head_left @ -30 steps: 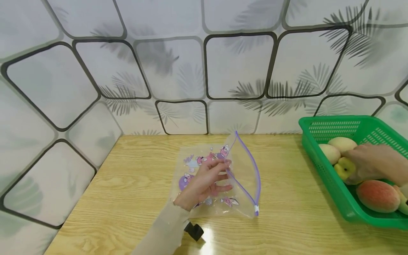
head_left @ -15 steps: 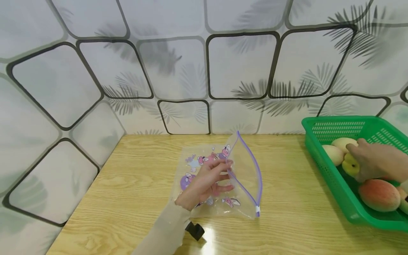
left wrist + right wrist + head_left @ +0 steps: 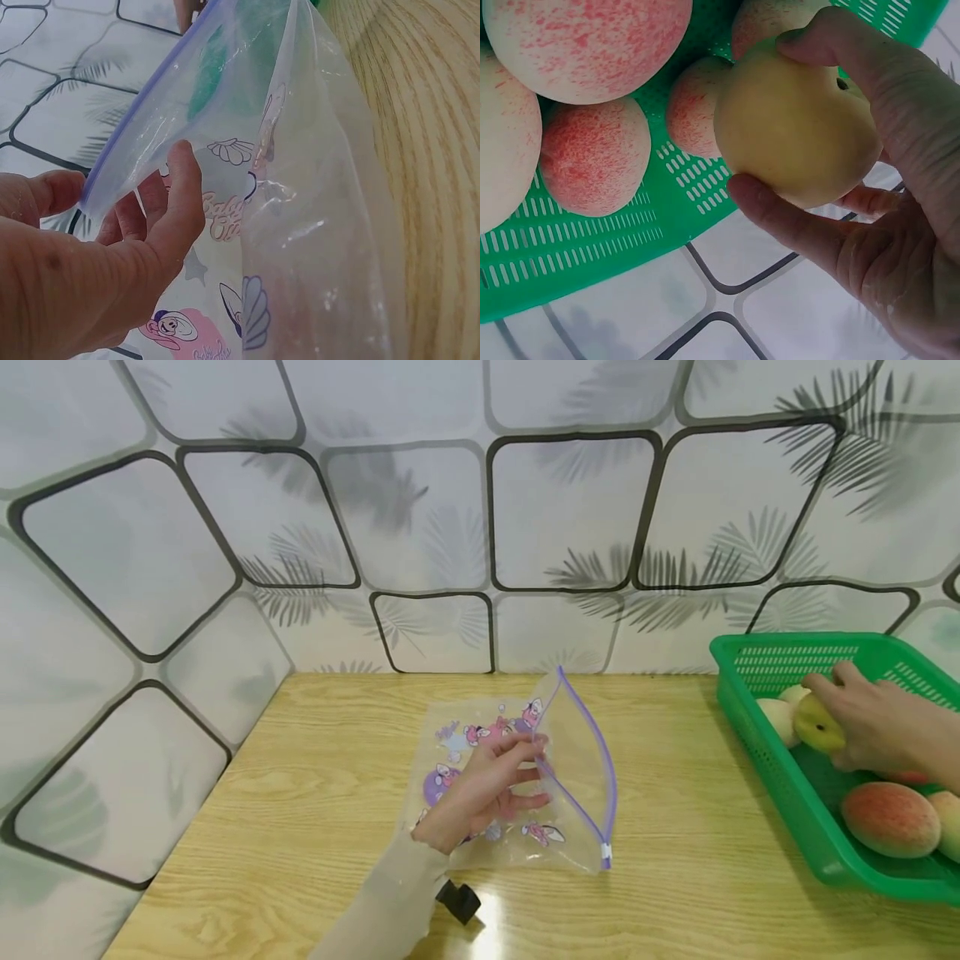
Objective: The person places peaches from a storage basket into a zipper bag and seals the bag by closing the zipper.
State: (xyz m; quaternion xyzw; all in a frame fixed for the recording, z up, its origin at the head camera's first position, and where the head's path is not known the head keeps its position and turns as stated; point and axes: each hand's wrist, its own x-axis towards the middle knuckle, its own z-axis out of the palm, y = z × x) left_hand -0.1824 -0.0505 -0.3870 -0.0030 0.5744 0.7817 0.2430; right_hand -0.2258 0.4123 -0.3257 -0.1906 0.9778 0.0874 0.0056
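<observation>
A clear slider zip bag (image 3: 517, 853) printed with pink and purple cartoon figures lies on the table, its purple-edged mouth gaping to the right. My left hand (image 3: 487, 789) is at that mouth. In the left wrist view its thumb (image 3: 64, 191) and fingers pinch the purple zip edge (image 3: 142, 105) from both sides. My right hand (image 3: 877, 718) holds a yellow apple (image 3: 817, 724) over the green basket (image 3: 813, 843). In the right wrist view the thumb and fingers curl round the apple (image 3: 795, 127), whose dark dimple faces the palm.
Inside the basket lie several pink-and-cream peaches, one reddish peach (image 3: 890, 818) near its front. A patterned wall covering (image 3: 562, 518) rises behind the wooden table (image 3: 660, 793). A black wrist camera (image 3: 459, 902) sits under the left sleeve.
My right hand has closed round the yellow apple and raised it a little from among the other fruit. The left hand and the bag stay in place.
</observation>
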